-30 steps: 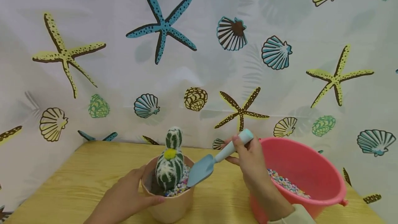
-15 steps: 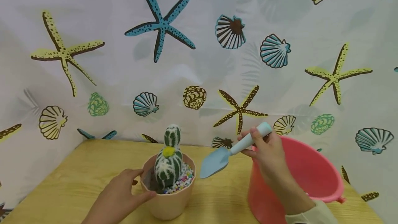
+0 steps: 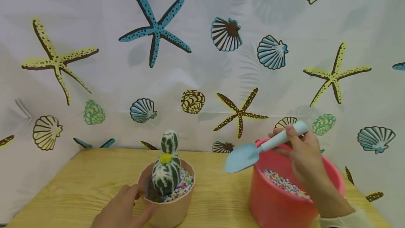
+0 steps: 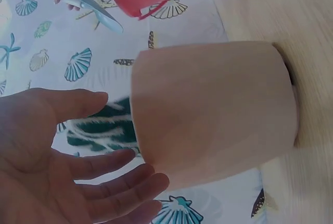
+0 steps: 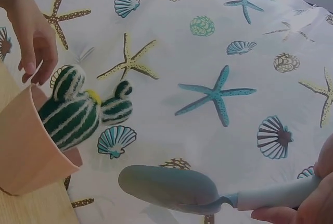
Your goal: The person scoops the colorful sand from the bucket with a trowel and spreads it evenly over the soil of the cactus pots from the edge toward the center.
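Observation:
A light-blue hand trowel (image 3: 243,157) is gripped by its handle in my right hand (image 3: 303,154), the blade pointing left between pot and bucket. In the right wrist view the trowel (image 5: 169,188) lies level, with no pebbles showing on its blade. My left hand (image 3: 121,207) is at the left rim of a peach-coloured flowerpot (image 3: 172,212), thumb and fingers spread at the rim. The left wrist view shows the fingers (image 4: 112,187) loosely bent beside the pot wall. A striped green cactus (image 3: 166,178) with a yellow flower stands in the pot, coloured pebbles (image 3: 183,187) on its right side.
A pink-red bucket (image 3: 272,203) stands to the right on the wooden table (image 3: 91,175), with more coloured pebbles (image 3: 284,184) inside. My right forearm passes over its rim. A cloth (image 3: 196,62) printed with starfish and shells hangs behind the table.
My right hand has carried the trowel away from the pot, rightward to the bucket. My left hand has loosened at the pot's rim. The head view has shifted slightly.

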`<move>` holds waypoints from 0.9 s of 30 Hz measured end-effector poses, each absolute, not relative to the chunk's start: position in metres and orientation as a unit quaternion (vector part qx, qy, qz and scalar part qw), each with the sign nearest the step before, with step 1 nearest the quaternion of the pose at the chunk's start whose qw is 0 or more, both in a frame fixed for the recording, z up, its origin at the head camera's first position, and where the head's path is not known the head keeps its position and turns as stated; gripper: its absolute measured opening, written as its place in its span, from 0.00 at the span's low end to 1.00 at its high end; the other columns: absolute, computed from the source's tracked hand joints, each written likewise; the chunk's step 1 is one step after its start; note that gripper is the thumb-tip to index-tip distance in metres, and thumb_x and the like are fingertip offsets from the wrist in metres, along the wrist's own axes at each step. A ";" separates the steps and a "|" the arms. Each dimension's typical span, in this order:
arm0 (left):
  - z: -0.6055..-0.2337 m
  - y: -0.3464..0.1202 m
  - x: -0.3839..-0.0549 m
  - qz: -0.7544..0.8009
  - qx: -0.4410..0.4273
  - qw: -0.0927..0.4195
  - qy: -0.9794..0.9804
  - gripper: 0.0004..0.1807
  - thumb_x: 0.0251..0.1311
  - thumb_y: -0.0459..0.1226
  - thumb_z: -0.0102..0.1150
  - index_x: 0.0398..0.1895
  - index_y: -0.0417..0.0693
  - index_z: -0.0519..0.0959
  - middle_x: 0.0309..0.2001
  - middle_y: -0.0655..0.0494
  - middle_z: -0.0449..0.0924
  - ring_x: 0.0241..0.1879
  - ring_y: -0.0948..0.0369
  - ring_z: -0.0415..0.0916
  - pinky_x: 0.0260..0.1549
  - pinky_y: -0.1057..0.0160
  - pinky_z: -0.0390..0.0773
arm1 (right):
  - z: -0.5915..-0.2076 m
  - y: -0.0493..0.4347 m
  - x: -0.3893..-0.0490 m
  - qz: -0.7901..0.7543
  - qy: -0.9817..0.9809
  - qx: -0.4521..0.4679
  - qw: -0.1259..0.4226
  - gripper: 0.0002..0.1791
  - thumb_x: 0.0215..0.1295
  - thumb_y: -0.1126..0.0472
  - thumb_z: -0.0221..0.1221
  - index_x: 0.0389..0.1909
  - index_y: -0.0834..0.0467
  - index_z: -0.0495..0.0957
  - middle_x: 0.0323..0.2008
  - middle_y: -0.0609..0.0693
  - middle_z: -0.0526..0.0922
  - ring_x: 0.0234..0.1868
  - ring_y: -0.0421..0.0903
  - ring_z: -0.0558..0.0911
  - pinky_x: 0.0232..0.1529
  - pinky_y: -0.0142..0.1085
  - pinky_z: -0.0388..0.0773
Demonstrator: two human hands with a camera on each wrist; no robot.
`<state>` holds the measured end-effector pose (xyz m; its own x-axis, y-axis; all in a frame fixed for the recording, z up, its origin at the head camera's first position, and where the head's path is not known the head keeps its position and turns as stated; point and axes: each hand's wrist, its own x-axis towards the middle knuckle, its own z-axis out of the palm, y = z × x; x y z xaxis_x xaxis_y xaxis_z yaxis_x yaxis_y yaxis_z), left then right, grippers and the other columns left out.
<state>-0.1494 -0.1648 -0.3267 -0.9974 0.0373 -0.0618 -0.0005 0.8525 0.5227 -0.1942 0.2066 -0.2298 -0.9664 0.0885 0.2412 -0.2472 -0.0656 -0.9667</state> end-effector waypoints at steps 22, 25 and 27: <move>-0.330 -0.119 -0.136 0.292 0.022 0.017 0.956 0.21 0.58 0.48 0.63 0.49 0.47 0.74 0.33 0.58 0.82 0.29 0.59 0.79 0.31 0.56 0.79 | -0.230 0.291 -0.192 0.762 -0.622 0.085 0.159 0.16 0.69 0.48 0.48 0.50 0.53 0.61 0.40 0.45 0.81 0.40 0.40 0.84 0.36 0.35 0.84; -0.332 -0.111 -0.137 0.312 0.042 0.029 0.949 0.22 0.59 0.47 0.62 0.53 0.47 0.73 0.37 0.55 0.84 0.31 0.56 0.81 0.32 0.54 0.80 | -0.230 0.293 -0.192 0.752 -0.635 0.075 0.163 0.15 0.69 0.48 0.48 0.49 0.52 0.61 0.39 0.43 0.81 0.39 0.39 0.84 0.36 0.34 0.84; -0.332 -0.103 -0.136 0.312 0.046 0.023 0.949 0.24 0.58 0.48 0.62 0.54 0.49 0.72 0.38 0.54 0.84 0.30 0.56 0.81 0.32 0.54 0.80 | -0.229 0.294 -0.193 0.745 -0.643 0.067 0.165 0.14 0.70 0.48 0.47 0.48 0.52 0.61 0.38 0.42 0.81 0.38 0.38 0.84 0.35 0.33 0.84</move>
